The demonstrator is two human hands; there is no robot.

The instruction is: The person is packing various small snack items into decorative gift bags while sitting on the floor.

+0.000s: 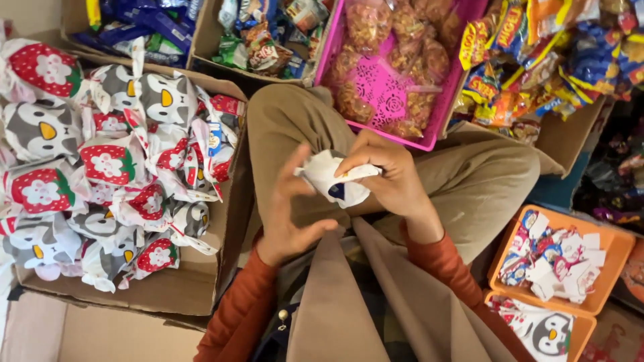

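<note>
White bag point(339, 179) pinched in right hand's point(392, 175) grip, left hand point(290, 209) open beside; box point(201, 295) already holds many filled bags point(107, 161).

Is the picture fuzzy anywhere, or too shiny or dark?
Head view: mostly sharp and evenly lit; the right hand and the small white bag it pinches look slightly soft, as does the left hand; the dark corner at right hides detail; the shiny snack packets show only mild glare.
</note>
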